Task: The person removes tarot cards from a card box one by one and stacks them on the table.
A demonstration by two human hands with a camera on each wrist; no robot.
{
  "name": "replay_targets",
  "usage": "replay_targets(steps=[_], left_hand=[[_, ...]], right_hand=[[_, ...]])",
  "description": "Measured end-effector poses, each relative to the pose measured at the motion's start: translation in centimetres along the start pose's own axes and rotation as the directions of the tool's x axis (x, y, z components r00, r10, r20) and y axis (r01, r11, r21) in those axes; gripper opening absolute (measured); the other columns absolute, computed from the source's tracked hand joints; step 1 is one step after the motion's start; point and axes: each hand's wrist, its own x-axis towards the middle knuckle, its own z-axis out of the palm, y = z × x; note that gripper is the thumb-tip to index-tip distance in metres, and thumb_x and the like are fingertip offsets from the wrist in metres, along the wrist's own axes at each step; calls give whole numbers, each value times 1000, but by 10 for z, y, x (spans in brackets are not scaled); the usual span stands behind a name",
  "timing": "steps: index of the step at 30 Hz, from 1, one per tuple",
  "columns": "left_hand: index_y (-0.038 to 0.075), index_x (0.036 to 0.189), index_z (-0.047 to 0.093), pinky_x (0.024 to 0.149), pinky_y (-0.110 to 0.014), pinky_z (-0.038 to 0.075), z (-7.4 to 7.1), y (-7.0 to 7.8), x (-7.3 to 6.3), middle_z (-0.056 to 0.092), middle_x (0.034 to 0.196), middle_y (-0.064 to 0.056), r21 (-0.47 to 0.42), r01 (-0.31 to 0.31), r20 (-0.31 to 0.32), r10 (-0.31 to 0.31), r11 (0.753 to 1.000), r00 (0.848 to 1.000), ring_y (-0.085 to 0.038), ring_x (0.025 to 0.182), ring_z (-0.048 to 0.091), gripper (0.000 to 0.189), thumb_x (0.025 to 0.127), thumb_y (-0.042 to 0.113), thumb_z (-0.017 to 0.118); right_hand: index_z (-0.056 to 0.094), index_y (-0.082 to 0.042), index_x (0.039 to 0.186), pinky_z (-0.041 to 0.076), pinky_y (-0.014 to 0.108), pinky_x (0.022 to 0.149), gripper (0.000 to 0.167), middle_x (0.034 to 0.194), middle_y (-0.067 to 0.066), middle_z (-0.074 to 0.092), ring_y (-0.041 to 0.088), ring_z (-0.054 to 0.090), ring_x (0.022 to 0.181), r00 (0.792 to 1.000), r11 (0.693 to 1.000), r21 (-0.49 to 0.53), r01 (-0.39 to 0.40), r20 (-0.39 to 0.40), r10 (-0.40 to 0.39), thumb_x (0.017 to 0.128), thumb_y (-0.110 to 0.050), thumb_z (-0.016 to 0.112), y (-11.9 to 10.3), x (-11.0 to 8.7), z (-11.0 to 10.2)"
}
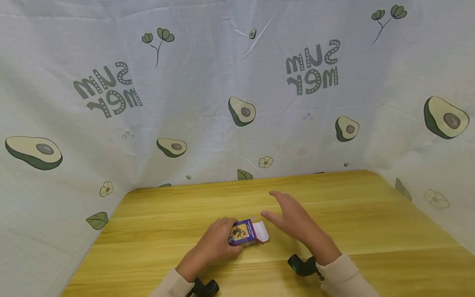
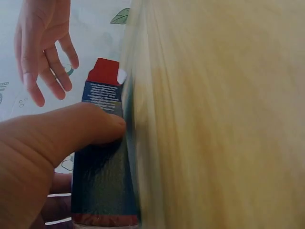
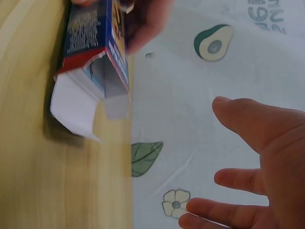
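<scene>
A small purple and blue card box (image 1: 242, 233) lies on the wooden table, its white end flap (image 1: 261, 231) folded outward on the right. My left hand (image 1: 219, 241) grips the box's left end, the thumb across its near side in the left wrist view. The box's open end (image 3: 97, 78) faces the right in the right wrist view; something pale and bluish shows inside, too blurred to name. To the right of the flap my right hand (image 1: 291, 218) hovers above the table, fingers spread and apart from the box, with nothing in it.
The yellow wooden table (image 1: 178, 206) ends at a pale cloth (image 1: 208, 74) printed with avocados, leaves and flowers, hanging behind it and along both sides. Black wrist-worn devices (image 1: 304, 266) sit below each hand.
</scene>
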Motion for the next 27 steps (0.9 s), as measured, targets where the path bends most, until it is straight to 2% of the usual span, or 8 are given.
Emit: replay_targets(steps=[4, 9, 13, 17, 22, 27], left_hand=[[2, 130, 51, 81, -34, 46, 1, -1, 1, 58, 119, -7, -31, -6, -25, 5, 999, 1000, -15, 94, 52, 69, 76, 37, 78], [3, 133, 48, 81, -32, 47, 2, -1, 1, 58, 115, -5, -112, 13, -34, -17, 994, 999, -14, 93, 53, 72, 77, 35, 78], [5, 134, 46, 78, -29, 48, 2, -2, -1, 58, 112, -2, -204, 28, -35, -36, 979, 999, -11, 91, 53, 72, 77, 35, 78], [7, 134, 45, 78, -28, 48, 2, -3, -3, 57, 113, -1, -271, 6, -55, -22, 963, 998, -11, 92, 53, 71, 78, 35, 78], [9, 135, 43, 81, -28, 49, 3, -5, -6, 56, 116, -1, -346, -14, -94, -20, 938, 995, -11, 96, 54, 71, 80, 37, 77], [10, 135, 42, 84, -29, 50, 5, -5, -7, 56, 118, -1, -363, -31, -120, -14, 931, 993, -12, 99, 55, 72, 80, 39, 77]], right_hand=[[50, -2, 136, 38, 55, 100, 61, 137, 18, 52, 38, 46, 127, 999, 998, 57, 32, 5, -33, 90, -37, 67, -10, -2, 1], [57, -5, 130, 49, 46, 91, 51, 129, 13, 59, 32, 57, 115, 996, 988, 123, 93, -8, -92, 89, -33, 69, -21, -5, 6], [62, -4, 122, 52, 43, 85, 42, 120, 13, 63, 30, 62, 106, 996, 980, 180, 89, 0, -91, 87, -24, 72, -28, -8, 9], [66, -2, 111, 55, 37, 78, 31, 108, 11, 66, 25, 66, 94, 997, 977, 200, 72, 14, -76, 86, -18, 73, -32, -8, 12], [69, -4, 102, 53, 24, 70, 21, 92, 2, 67, 11, 62, 79, 994, 978, 184, 102, 10, -106, 84, -12, 74, -32, -7, 15], [68, -7, 94, 50, 21, 63, 14, 80, -5, 63, 9, 58, 71, 997, 979, 189, 71, 15, -75, 83, -12, 75, -30, -7, 19]])
